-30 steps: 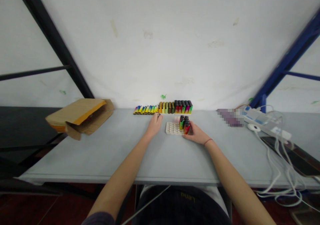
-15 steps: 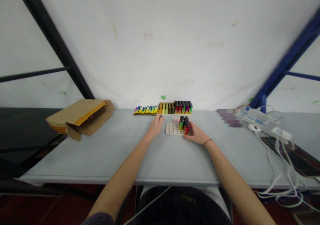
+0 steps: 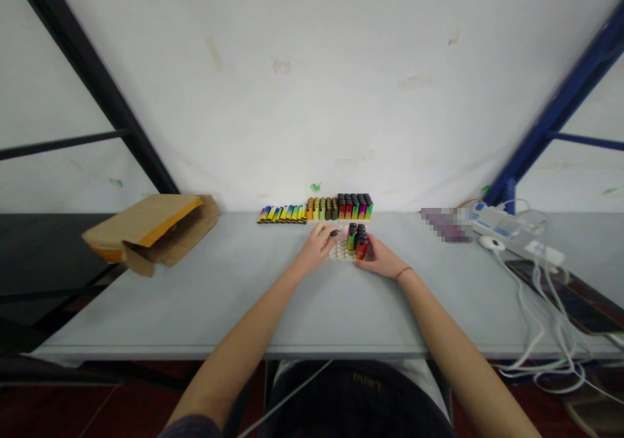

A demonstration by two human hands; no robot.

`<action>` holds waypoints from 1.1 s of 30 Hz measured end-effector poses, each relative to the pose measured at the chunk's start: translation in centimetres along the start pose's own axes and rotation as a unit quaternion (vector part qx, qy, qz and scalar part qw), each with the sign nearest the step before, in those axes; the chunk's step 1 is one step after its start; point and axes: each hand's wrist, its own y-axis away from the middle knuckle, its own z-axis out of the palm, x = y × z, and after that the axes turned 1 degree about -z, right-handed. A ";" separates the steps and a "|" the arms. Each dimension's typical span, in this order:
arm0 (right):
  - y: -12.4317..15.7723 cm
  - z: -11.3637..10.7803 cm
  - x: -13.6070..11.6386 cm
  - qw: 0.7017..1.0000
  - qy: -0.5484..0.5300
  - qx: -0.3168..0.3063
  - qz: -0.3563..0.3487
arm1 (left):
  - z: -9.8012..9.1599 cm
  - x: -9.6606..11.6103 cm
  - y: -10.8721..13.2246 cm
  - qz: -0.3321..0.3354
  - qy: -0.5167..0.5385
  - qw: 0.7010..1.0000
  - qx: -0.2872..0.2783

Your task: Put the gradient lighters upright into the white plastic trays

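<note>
Lighter (image 3: 335, 233), dark tip rightward, in left hand's pinching grip (image 3: 314, 248) (tray lighters (image 3: 361, 249) upright)

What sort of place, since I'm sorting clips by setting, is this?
Probably a simple workstation: a grey table against a wall, what look like colourful lighters lined along its back, and a white tray partly filled with more.

Left hand (image 3: 316, 249) shifted toward 3 o'clock, now over the tray (image 3: 344, 255).
A second ago: fingertips at the 3 o'clock end of the flat-lying lighters (image 3: 281, 214), clear of the tray. Now the hand covers the tray's 9 o'clock edge; dark end of the pinched piece (image 3: 334, 232) shows at the hand's 2 o'clock. Scene slid slightly toward 9 o'clock in view.
</note>
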 end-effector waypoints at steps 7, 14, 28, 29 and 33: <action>0.0 -0.2 -0.5 1.000 0.010 -0.009 0.008 | 1.7 0.5 0.5 -0.006 0.082 0.996 -0.015; -0.1 -0.1 -0.3 1.000 0.017 -0.007 -0.007 | 3.0 0.1 0.5 0.008 0.056 0.998 -0.028; 0.0 0.1 -0.2 1.000 0.016 0.000 0.000 | 3.6 0.2 -0.1 0.053 -0.053 0.997 -0.007; 0.0 0.1 -0.2 1.000 0.016 -0.002 -0.001 | 3.6 0.5 0.0 0.058 -0.065 0.996 -0.009; -0.1 0.0 -0.3 1.000 0.010 -0.003 0.000 | 2.4 0.6 -0.3 0.064 -0.115 0.991 -0.005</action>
